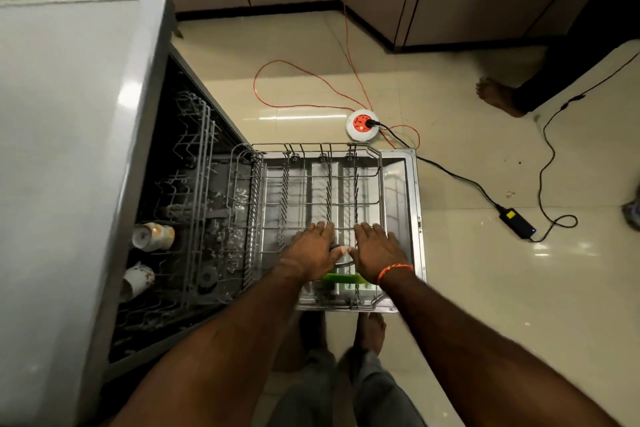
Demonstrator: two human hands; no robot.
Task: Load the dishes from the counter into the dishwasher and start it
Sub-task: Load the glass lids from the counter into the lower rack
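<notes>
The dishwasher [69,121] stands open at the left, its door [403,191] folded down. The grey wire lower rack [311,180] is pulled out over the door. My left hand [313,250] and my right hand [377,250] lie palm down, side by side, over the rack's near end, fingers straight and thumbs nearly meeting. Under them sits a green item [341,277] with a dark curved rim, mostly hidden. Two pale cups [152,236] [138,279] lie tipped in the upper rack [194,184] inside the machine.
A white and orange extension reel [362,125] with an orange cable lies on the tiled floor beyond the door. A black power adapter [517,222] and its cord lie to the right. Another person's foot [498,95] stands at the far right. Cabinets line the back.
</notes>
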